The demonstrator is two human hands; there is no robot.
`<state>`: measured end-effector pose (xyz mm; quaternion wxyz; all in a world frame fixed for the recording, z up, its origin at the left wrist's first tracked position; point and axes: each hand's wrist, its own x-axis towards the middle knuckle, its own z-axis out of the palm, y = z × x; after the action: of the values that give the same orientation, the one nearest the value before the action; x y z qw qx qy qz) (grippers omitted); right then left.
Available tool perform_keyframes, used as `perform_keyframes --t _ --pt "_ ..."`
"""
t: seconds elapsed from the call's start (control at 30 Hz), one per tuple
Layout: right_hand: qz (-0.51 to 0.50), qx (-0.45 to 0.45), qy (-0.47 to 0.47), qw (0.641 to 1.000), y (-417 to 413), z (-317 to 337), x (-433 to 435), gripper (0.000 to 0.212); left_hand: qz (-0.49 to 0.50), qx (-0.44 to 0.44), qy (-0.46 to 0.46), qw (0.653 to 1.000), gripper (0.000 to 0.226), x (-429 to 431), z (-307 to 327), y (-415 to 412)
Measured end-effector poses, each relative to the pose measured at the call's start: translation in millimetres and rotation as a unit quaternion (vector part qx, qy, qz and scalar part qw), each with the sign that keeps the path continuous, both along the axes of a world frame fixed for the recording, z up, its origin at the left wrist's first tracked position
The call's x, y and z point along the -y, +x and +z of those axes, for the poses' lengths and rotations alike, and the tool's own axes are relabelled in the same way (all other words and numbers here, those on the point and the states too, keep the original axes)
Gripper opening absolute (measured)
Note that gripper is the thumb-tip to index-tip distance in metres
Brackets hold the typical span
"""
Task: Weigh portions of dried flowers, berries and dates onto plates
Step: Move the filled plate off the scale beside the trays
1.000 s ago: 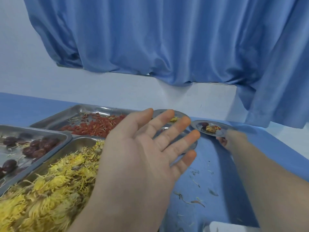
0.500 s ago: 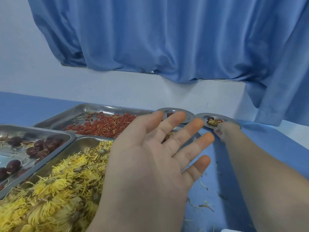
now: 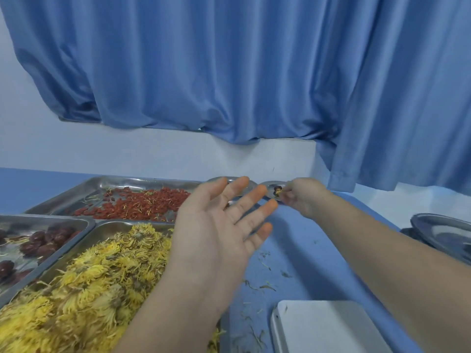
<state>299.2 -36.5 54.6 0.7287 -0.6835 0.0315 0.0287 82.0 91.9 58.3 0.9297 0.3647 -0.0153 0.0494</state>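
Note:
My left hand (image 3: 219, 235) hovers flat with straight fingers over the near right corner of the tray of yellow dried flowers (image 3: 84, 281), holding nothing. Far across the blue table, my right hand (image 3: 302, 196) grips the rim of a small steel plate (image 3: 270, 186) that carries a date and some yellow flower. A second small plate (image 3: 251, 185) sits just left of it, partly hidden by my left fingers. Red berries (image 3: 137, 205) lie in the back tray. Dark dates (image 3: 38, 243) fill the tray at the left.
A white scale (image 3: 328, 327) sits at the near right. A stack of steel plates (image 3: 443, 235) stands at the right edge. Loose petals litter the blue table (image 3: 293, 250). A white wall and blue curtain (image 3: 229, 72) rise right behind the trays.
My right hand has slid the small filled plate farther back and left, beside the other small plate. My left hand stays flat over the flower tray. The view has tilted so the scale shows.

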Motion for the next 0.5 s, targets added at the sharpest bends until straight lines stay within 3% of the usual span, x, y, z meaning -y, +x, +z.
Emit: perform_keyframes --t 0.33,0.43,0.5 --pt "0.071 0.088 0.022 0.993 -170.9 60.7 103.1 0.016 -0.062 0.037 0.074 0.995 0.032 46.0 8.7 -31.8" --pt "0.054 0.116 -0.058 0.99 -198.4 72.9 151.6 0.012 -0.066 0.027 0.085 0.994 0.029 60.8 1.4 -42.7" --pt "0.015 0.133 -0.21 0.969 -208.1 74.4 181.7 0.009 -0.062 0.009 0.081 0.995 0.028 66.9 -5.6 -48.2"
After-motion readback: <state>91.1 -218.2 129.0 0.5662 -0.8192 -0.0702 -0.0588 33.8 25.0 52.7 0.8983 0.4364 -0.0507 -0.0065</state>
